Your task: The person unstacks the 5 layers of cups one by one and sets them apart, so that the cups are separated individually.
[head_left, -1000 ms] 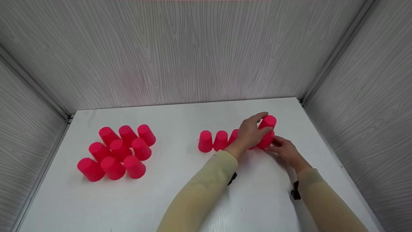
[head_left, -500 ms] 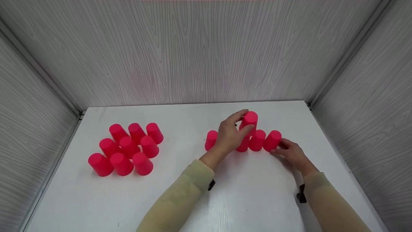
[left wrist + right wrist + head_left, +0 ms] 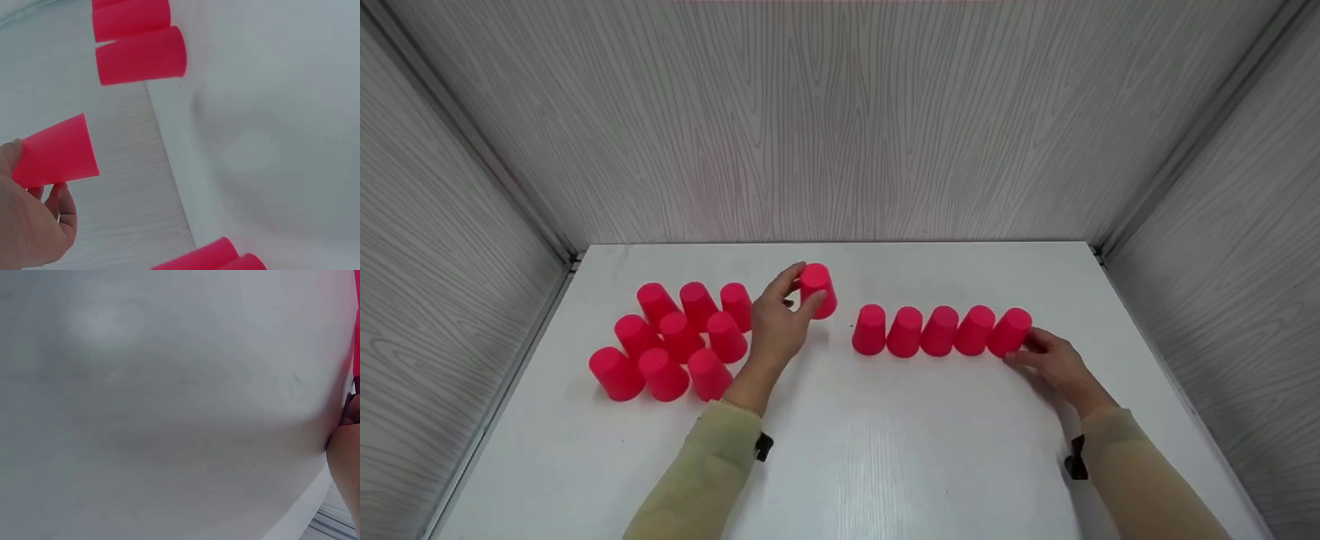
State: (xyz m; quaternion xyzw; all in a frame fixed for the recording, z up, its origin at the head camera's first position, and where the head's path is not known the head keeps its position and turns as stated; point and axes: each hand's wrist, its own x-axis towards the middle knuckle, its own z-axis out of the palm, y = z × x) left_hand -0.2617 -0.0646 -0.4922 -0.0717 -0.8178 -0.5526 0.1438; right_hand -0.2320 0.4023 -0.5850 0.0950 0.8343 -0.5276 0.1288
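Observation:
My left hand (image 3: 777,330) grips an upside-down pinkish-red plastic cup (image 3: 818,291) by its sides, thumb and fingers round it. It is held above the table, between the grouped cups and the row. The left wrist view shows that cup (image 3: 56,153) from the side, its wide rim away from the palm. At the right end of the row, my right hand (image 3: 1059,367) holds the last upside-down cup (image 3: 1010,331) low down between thumb and fingers. Only part of the right hand (image 3: 347,439) and a strip of red appear in the right wrist view.
Several matching cups stand upside down in a straight row (image 3: 940,331) at the right centre. Another block of cups (image 3: 681,337) stands in rows on the left, partly behind my left forearm. The white table (image 3: 900,450) is bounded by grey wood-grain walls (image 3: 840,120).
My left hand has lifted a cup off the right-hand cup and carried it left past the row. My right hand stays at the row's right end. The head view has shifted slightly.

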